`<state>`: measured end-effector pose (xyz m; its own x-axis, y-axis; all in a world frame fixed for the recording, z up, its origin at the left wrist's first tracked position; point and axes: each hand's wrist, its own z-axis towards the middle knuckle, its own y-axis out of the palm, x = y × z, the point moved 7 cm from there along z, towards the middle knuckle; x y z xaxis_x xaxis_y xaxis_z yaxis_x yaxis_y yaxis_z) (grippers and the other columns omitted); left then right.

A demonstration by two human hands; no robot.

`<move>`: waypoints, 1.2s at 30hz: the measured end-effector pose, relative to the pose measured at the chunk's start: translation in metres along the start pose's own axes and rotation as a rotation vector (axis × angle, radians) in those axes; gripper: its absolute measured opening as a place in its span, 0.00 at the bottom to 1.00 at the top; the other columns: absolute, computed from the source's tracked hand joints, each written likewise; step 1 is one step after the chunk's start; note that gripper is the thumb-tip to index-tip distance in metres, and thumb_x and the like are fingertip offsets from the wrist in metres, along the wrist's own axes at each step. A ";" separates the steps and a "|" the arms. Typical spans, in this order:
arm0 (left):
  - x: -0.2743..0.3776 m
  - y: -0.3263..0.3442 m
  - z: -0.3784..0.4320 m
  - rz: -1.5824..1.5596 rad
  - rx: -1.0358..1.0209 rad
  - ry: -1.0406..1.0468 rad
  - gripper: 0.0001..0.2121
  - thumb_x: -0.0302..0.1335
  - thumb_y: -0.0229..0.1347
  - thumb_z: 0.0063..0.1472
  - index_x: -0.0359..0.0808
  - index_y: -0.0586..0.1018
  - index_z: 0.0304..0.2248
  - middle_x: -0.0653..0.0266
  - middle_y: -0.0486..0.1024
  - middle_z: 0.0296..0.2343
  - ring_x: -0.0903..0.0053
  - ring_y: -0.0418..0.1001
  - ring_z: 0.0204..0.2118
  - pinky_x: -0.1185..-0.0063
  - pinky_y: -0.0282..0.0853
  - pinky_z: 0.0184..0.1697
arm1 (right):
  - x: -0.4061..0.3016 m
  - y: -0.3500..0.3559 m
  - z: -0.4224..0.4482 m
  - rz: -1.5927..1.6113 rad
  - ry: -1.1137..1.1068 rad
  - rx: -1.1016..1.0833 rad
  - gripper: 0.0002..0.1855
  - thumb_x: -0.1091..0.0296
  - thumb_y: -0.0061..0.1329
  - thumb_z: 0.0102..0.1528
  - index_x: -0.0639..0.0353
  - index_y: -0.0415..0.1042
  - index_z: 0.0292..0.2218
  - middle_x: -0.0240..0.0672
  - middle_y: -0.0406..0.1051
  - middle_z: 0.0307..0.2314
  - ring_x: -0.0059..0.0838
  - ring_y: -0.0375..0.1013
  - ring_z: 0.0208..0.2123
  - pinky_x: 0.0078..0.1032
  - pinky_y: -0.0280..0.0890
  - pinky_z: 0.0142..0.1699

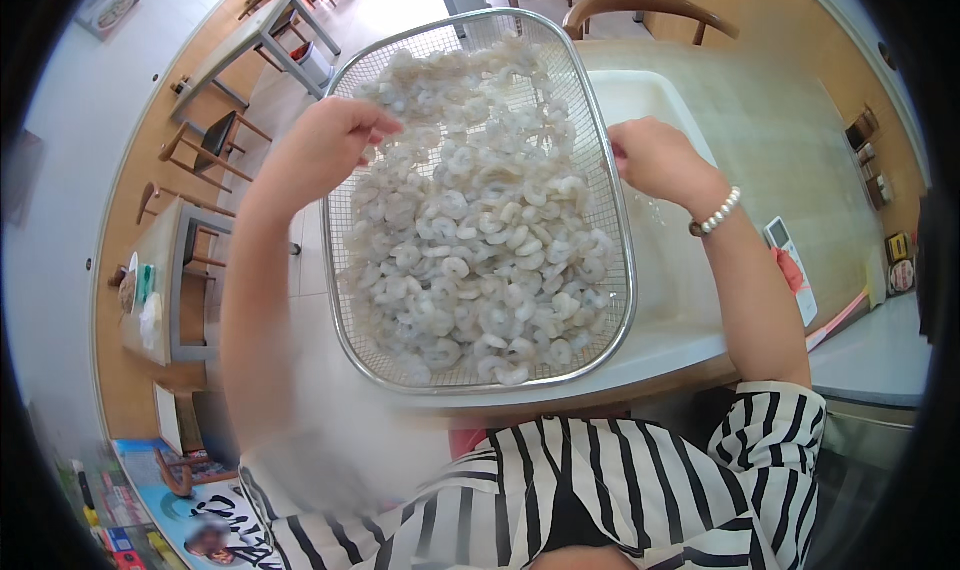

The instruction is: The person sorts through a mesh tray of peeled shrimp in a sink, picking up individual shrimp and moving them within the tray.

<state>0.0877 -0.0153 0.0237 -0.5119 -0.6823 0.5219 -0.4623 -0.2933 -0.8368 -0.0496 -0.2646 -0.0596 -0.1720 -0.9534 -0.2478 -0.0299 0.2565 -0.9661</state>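
Note:
A wire mesh basket (626,270) with a metal rim is in front of me, holding a large heap of peeled raw shrimp (480,232). The shrimp lie thick towards me and thinner at the far end, where mesh shows between them. My right hand (652,157), with a beaded bracelet (720,214) at its wrist, grips the basket's right rim. Over the left rim, my left hand (337,146) reaches above the shrimp with its fingers curled. Whether anything is between those fingers is hidden. Under the basket's right side is a white plastic tub (675,300).
The tub stands on a table (772,135) that bears a white remote control (791,270) and, against the wall, small condiment containers (870,165). A wooden chair (652,7) is at its far side. Other tables (157,300) and chairs (214,146) line the left wall.

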 end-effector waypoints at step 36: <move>0.051 0.076 0.025 0.177 -0.060 0.598 0.15 0.13 0.44 0.54 0.29 0.77 0.39 0.59 0.74 0.39 0.69 0.71 0.43 0.74 0.65 0.49 | 0.007 -0.027 0.000 0.469 -0.002 0.373 0.11 0.67 0.46 0.55 0.67 0.73 0.32 0.44 0.74 0.27 0.37 0.74 0.29 0.32 0.67 0.37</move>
<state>0.0445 -0.0893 -0.0172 -0.8932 -0.2189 0.3927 -0.3642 -0.1602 -0.9175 -0.0505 -0.2785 -0.0350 -0.0811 -0.7526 -0.6535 0.3962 0.5773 -0.7140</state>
